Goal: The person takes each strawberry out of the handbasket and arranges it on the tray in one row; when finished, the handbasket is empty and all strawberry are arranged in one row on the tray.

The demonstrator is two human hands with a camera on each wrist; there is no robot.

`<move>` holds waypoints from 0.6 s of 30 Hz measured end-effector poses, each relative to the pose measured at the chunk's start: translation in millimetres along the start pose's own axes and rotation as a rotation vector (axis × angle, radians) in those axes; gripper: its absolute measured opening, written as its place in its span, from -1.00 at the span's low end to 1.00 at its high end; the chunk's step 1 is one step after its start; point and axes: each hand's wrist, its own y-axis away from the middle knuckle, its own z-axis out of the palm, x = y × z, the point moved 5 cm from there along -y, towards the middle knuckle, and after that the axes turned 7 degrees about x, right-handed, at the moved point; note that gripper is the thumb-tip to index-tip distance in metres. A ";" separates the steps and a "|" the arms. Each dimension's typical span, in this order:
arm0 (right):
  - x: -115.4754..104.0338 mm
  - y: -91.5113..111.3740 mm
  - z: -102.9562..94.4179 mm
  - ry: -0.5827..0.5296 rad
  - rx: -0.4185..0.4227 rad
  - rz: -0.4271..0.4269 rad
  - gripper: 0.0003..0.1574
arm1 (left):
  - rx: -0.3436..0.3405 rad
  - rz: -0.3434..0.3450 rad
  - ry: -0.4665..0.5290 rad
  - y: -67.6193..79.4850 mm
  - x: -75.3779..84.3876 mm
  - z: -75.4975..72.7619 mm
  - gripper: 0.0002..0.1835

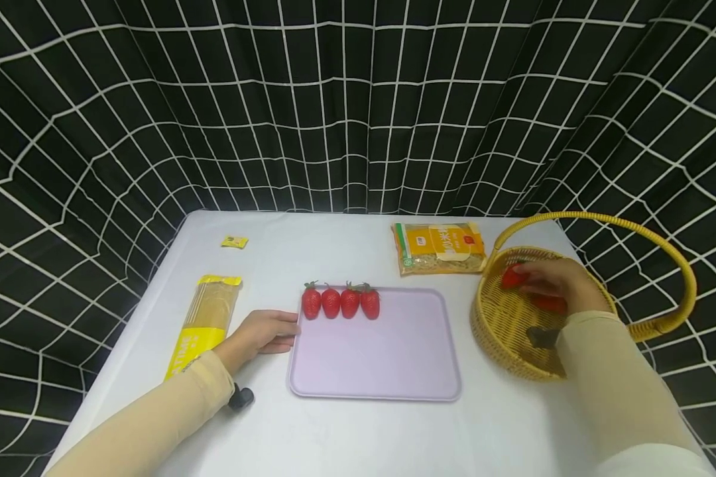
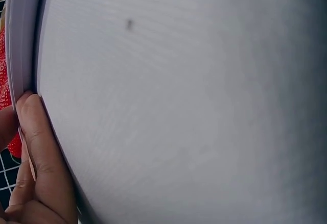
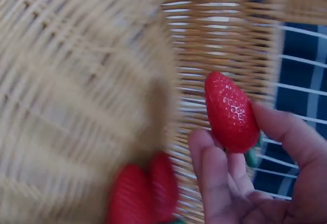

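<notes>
My right hand reaches into the wicker basket and pinches a red strawberry with a green stem end between thumb and fingers. Two more strawberries lie low in the basket in the right wrist view. At the left edge of the pale purple tray, my left hand holds the rim, with fingers on both sides of it in the left wrist view. Several strawberries stand side by side in a row along the tray's back left edge, leafy ends toward the back.
Behind the tray lies an orange food packet, close to the basket's left side. A yellow noodle packet is on the left, partly behind the left forearm. Farther back is a small yellow sachet. The basket's tall handle arches to the right.
</notes>
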 end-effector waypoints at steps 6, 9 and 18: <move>-24.0 52.3 2.1 -0.006 -0.110 -0.186 -0.89 | -0.002 -0.016 -0.010 0.6 1.8 0.7 -0.53; -30.4 75.8 29.5 0.066 -0.191 -0.313 -0.81 | 0.000 -0.020 -0.019 0.8 1.9 0.7 -0.53; -37.6 71.7 168.9 0.314 -0.240 -0.389 -0.39 | 0.004 -0.018 -0.007 -0.6 -0.6 -0.2 -0.53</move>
